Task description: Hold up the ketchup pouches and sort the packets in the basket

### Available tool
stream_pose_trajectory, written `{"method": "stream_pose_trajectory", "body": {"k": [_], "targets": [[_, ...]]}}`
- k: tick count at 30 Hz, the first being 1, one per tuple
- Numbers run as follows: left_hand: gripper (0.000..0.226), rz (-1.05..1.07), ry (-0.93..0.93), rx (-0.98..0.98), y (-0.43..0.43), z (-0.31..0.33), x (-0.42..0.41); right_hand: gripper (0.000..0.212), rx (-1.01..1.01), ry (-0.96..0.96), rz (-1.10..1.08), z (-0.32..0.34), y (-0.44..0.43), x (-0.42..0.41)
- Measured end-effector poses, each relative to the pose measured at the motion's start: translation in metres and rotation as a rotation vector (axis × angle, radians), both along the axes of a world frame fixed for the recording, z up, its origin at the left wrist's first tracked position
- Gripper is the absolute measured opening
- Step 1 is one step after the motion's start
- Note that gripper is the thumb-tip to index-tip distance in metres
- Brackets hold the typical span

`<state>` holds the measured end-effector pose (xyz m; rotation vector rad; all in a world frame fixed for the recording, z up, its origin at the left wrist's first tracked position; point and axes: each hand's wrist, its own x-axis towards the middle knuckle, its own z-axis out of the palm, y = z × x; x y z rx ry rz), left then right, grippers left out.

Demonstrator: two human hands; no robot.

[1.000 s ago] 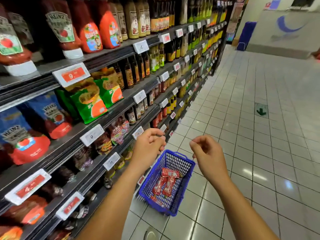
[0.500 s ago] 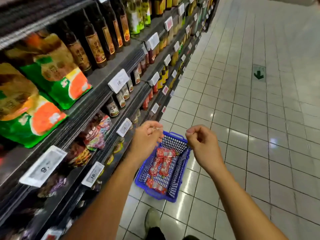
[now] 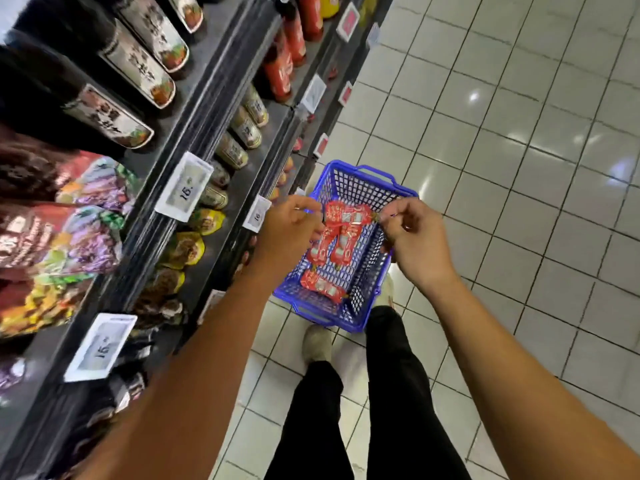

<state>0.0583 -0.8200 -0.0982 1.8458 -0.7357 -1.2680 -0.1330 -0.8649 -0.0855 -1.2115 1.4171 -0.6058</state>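
Observation:
My left hand (image 3: 294,228) and my right hand (image 3: 414,237) hover side by side above a blue plastic basket (image 3: 360,174) that stands on the tiled floor by my feet. Both hands have their fingers curled in, fingertips against thumb, and I see nothing in them. Several red sauce packets (image 3: 341,244) lie in the basket below. From here the top packet (image 3: 348,213) lines up between my fingertips, but the hands look well above it.
Dark store shelves (image 3: 211,109) run along the left, with sauce bottles (image 3: 138,60), jars, colourful pouches (image 3: 83,237) and white price tags (image 3: 185,187). Pale floor tiles (image 3: 502,168) stretch to the right. My black trouser legs and a shoe (image 3: 317,342) are just behind the basket.
My view has tipped sharply downward and closer to the shelves, bringing my legs into sight. Both hands kept their curled shape and now line up over the basket.

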Motion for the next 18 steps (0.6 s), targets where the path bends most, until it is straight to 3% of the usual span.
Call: {"method": "stream_pose_trajectory", "body": {"k": [8,13,18], "targets": [[0.022,0.137,0.079,0.272,-0.035,-0.218,-0.023,0.023,0.195,0.068,0.093,-0.212,-0.069,0.000],[0.020,0.439,0.415,0.516,-0.050,-0.337,-0.035,0.028,0.289,0.149,0.186,-0.336,-0.098,-0.001],[0.022,0.666,0.615,0.667,-0.066,-0.436,-0.042,0.032,0.491,0.119,0.062,-0.440,-0.119,0.015]]}}
